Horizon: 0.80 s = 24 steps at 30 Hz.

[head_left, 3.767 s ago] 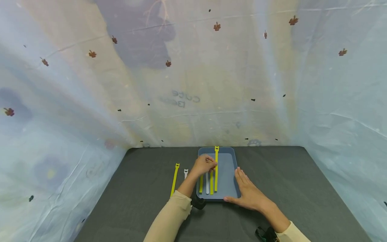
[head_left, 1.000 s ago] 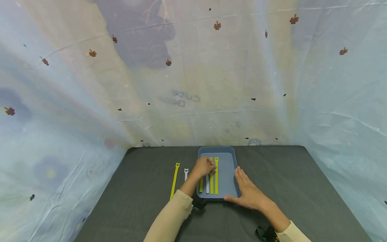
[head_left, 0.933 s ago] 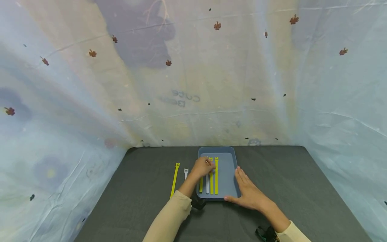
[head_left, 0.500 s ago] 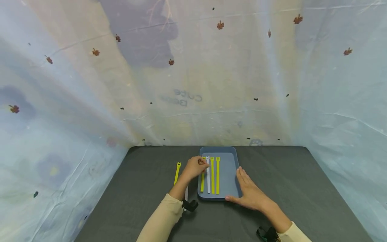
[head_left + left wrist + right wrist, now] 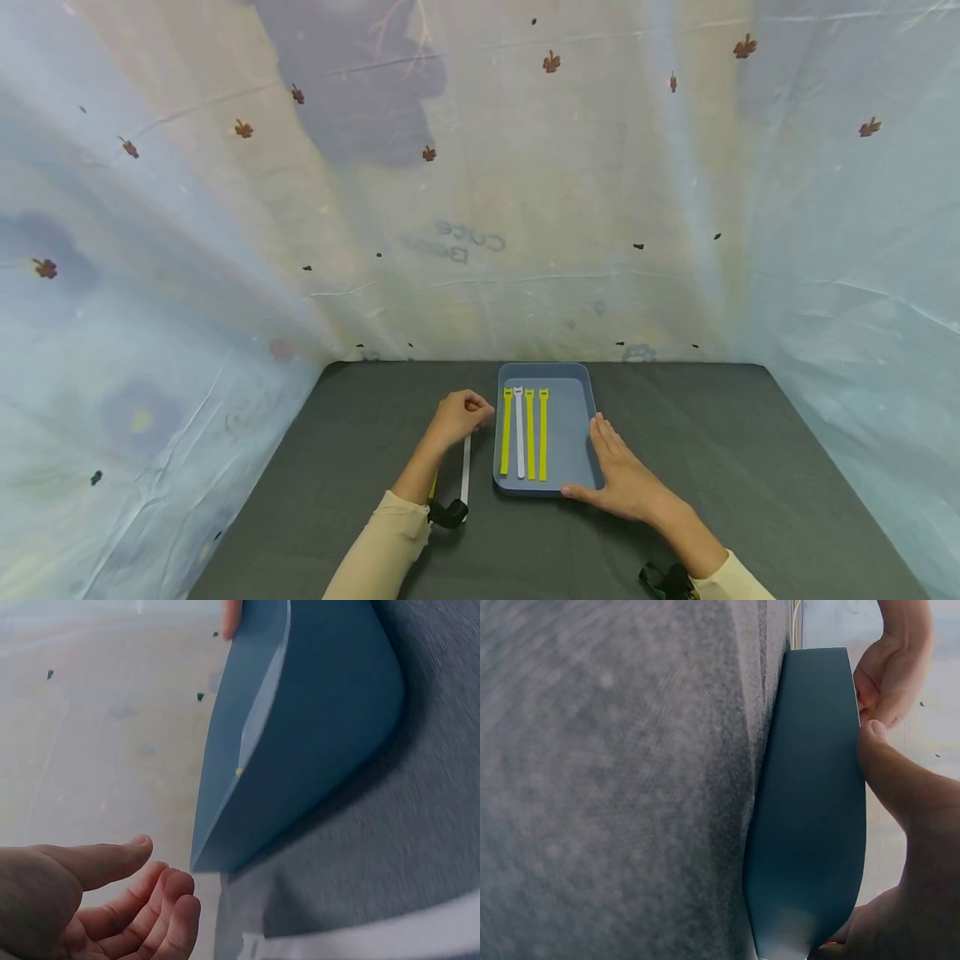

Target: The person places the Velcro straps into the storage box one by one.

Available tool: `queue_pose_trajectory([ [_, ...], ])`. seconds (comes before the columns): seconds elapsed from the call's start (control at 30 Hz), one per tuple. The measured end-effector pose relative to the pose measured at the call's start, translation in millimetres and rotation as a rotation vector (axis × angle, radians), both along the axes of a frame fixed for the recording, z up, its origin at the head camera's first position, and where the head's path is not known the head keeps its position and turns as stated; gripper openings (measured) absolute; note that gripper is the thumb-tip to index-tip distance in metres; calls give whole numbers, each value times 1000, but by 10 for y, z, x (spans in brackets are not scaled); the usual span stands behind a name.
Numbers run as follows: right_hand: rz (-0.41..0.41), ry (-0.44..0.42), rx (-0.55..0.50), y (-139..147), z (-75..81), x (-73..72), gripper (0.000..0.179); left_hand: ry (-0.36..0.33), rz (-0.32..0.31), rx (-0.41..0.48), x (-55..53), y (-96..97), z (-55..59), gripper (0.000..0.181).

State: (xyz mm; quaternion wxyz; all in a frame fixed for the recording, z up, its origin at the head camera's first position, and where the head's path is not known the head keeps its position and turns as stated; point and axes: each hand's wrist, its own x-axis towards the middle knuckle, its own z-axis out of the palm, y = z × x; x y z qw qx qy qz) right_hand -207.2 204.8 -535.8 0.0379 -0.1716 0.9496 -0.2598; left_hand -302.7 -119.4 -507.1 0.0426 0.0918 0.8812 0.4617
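Though slim, bright yellow slot-headed straps (image 5: 531, 437)

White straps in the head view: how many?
2: one white strap second from left in the tray; another white strap on the dark tabletop left of the tray, its far end behind the left hand. More may be hidden.

Tray (image 5: 568, 433): looks like plastic, smooth, matt to satin. Yellow straps (image 5: 531, 437) and white strap (image 5: 520, 437): smooth, plastic-looking. Table cover (image 5: 690, 442): matt cloth, rough fibrous texture. Backdrop (image 5: 525, 183): thin creased sheet, slight sheen. Sleeve (image 5: 382, 542): soft matt cloth.
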Motion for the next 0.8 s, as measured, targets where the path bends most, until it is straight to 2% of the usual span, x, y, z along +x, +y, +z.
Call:
queue_pose_trajectory([
  [0.3,2,-7,-1,2,7,-2,134,22,30,-27,12,-302,-72,19],
  [0.5,-1,-10,-6,5,14,-3,134,37,86,-44,-17,-478,-137,20],
  [0.8,8,0,-1,11,-1,-8,133,6,145,-110,-10,-689,-264,24],
])
